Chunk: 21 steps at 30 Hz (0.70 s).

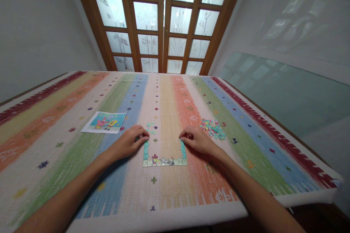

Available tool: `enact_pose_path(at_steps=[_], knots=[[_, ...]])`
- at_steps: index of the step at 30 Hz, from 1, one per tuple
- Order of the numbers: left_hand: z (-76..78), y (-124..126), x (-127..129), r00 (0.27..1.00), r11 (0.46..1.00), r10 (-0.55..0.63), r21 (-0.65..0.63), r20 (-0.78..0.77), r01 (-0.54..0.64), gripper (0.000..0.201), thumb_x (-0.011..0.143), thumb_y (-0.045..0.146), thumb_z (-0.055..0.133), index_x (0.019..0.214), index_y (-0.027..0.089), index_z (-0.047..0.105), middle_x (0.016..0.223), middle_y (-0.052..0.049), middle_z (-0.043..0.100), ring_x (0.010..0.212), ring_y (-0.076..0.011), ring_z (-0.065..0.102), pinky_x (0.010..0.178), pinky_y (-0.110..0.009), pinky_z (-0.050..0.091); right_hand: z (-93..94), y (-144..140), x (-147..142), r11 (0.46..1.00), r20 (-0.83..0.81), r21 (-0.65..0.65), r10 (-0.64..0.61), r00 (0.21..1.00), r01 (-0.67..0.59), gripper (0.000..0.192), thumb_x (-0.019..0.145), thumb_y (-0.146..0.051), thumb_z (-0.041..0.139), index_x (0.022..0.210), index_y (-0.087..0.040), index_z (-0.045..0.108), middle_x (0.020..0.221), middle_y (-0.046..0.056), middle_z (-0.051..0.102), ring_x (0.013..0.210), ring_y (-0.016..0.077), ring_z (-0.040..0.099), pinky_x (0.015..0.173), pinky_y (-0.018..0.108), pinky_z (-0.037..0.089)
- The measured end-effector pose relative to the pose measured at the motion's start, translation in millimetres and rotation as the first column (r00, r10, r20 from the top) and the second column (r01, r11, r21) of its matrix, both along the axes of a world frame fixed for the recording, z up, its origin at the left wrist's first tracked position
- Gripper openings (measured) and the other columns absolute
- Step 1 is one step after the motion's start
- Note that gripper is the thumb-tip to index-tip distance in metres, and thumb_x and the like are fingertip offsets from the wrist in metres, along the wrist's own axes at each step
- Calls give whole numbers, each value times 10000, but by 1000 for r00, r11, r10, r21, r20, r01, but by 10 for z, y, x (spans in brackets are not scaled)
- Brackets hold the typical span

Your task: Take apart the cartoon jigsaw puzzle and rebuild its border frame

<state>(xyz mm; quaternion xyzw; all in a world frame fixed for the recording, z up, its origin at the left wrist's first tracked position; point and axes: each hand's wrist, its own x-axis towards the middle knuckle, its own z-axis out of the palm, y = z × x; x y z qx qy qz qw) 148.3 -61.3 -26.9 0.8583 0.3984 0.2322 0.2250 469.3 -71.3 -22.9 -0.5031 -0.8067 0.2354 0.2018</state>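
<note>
A partly joined jigsaw frame (164, 161) lies on the striped tablecloth (68, 160), with its bottom edge and two side strips assembled. My left hand (130, 142) rests at the top of the left strip, fingertips pressing on a piece there. At the top of the right strip sits my right hand (197, 139), fingers curled onto the pieces. A few loose pieces (150, 125) lie just beyond my left hand.
A heap of loose puzzle pieces (213, 128) lies to the right of my right hand. A cartoon reference picture (104, 122) lies to the left. Wooden doors with frosted glass (164, 22) stand behind the table. The table's edge runs close on the right.
</note>
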Motion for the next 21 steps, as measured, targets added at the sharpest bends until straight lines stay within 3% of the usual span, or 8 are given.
enact_pose_path(at_steps=[21], knots=[[-5, -10, -10, 998, 998, -30, 61, -61, 34, 251, 1004, 384, 501, 942, 204, 664, 924, -61, 626, 923, -239, 569, 861, -386, 480, -22, 4, 13, 1000, -4, 17, 10, 1000, -10, 122, 866, -85, 675, 859, -191, 735, 821, 40, 703, 724, 159, 599, 697, 289, 449]])
